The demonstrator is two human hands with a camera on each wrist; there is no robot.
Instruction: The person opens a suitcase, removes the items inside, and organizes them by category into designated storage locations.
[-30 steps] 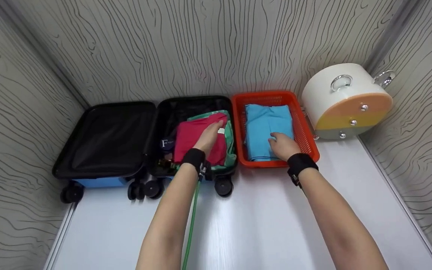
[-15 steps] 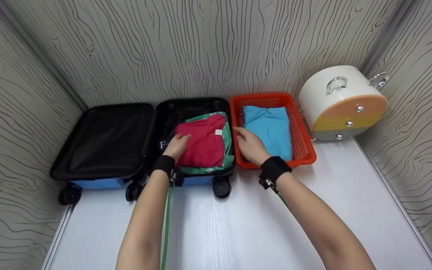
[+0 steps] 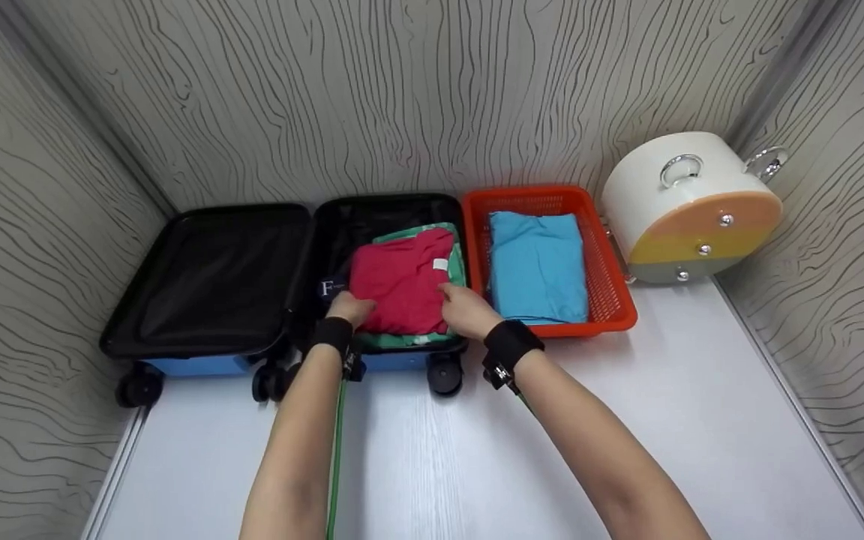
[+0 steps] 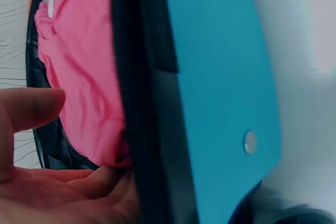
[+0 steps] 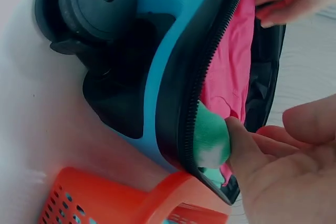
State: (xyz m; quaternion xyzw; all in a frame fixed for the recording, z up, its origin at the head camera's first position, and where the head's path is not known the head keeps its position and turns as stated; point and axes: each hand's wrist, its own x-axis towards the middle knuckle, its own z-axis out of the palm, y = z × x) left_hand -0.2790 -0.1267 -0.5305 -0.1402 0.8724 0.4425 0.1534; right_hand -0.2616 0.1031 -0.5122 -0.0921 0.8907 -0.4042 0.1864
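Observation:
A folded pink-red garment (image 3: 402, 281) with a white label lies over a green cloth (image 3: 456, 259) in the open suitcase (image 3: 342, 206). My left hand (image 3: 350, 308) is at the garment's left front edge; in the left wrist view its fingers (image 4: 100, 179) reach in beside the cloth, with the thumb held apart. At the right edge my right hand (image 3: 469, 311) has its fingers down by the pink and green layers, thumb raised away from them in the right wrist view. Some fingertips are hidden by cloth and suitcase rim.
The suitcase's other black half (image 3: 222, 277) lies flat at the left. A red basket (image 3: 616, 300) with a folded blue cloth (image 3: 537, 266) stands at the right, close to the suitcase. Beyond it is a white round-bodied box (image 3: 672, 180) with coloured drawers. Dark wheels (image 3: 445, 373) stick out in front.
My right hand has moved left from over the blue cloth in the basket to the pink garment's right edge. My left hand has shifted from on top of the garment to its left front edge.

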